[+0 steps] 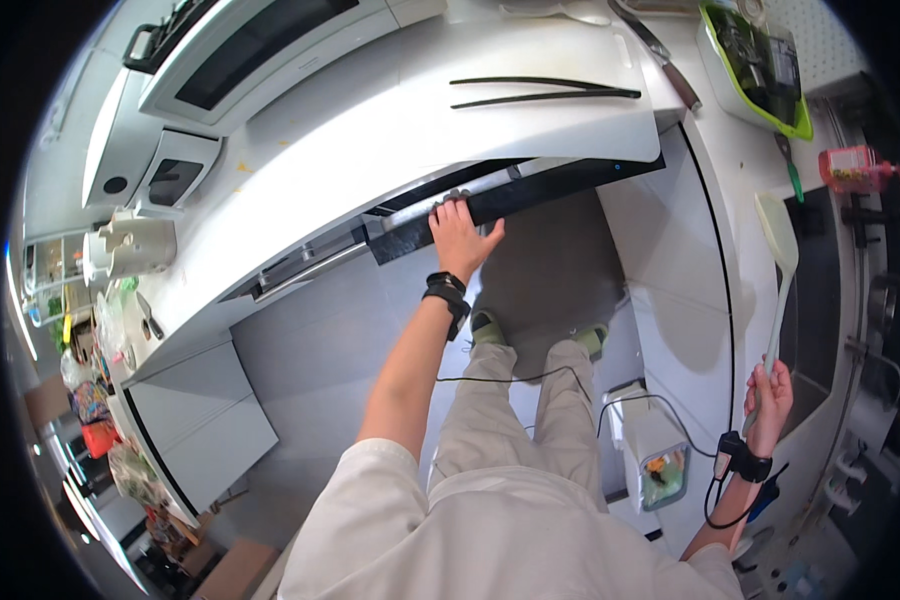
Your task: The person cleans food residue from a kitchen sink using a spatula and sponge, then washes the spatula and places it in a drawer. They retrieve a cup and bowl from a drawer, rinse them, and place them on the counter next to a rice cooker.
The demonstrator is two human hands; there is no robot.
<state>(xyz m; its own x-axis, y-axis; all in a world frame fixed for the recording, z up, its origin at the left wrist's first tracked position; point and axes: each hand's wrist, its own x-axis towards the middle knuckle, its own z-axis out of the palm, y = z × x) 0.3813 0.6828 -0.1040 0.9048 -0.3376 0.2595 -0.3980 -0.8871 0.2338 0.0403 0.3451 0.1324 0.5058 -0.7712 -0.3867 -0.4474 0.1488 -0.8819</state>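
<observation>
My left hand [461,234] rests on the top edge of a black-fronted pull-out appliance door or drawer [555,193] under the counter, fingertips over its rim and thumb spread. What lies inside it is mostly hidden by the counter. My right hand [769,394], at the right, grips the handle of a pale turner spatula [778,232], whose broad head points away from me beside the dark sink or cooktop area. Black chopsticks or tongs [540,93] lie on a white cutting board [570,135] above the appliance; which of the two cannot be told.
A knife with a brown handle [681,86] lies beside the board. At the right are a green-rimmed basket [802,127] with utensils and a pink soap bottle [855,169]. An open trash bin [645,427] stands by my feet, with a cable near it. Another knife [151,322] lies at left.
</observation>
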